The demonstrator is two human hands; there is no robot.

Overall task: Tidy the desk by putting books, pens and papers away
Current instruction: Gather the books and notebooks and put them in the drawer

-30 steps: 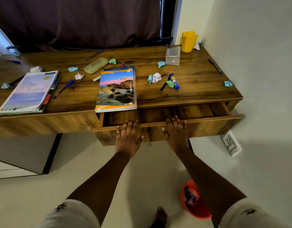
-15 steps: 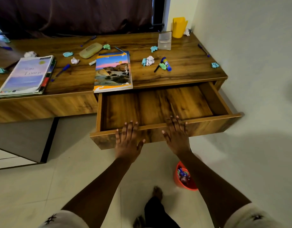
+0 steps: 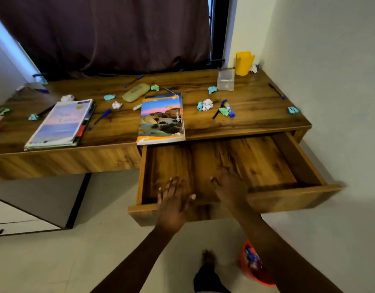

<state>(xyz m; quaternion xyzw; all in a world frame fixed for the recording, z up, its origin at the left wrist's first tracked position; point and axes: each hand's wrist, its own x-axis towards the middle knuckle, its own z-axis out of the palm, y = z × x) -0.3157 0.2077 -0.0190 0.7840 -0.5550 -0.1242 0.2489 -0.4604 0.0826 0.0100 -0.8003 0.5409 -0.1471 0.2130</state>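
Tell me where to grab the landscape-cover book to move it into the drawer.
Pinch the landscape-cover book at its near edge, coming from the front. It lies flat, but that edge reaches the front lip of the desk above the open drawer, so fingers can probably slip underneath.

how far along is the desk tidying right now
Done: the brown wooden drawer stands wide open, nothing in it. In hand: left hand and right hand, open, at its front edge, holding nothing. Left: the landscape-cover book, the pale-covered book stack, blue pens and crumpled paper balls all lie on the wooden desk.
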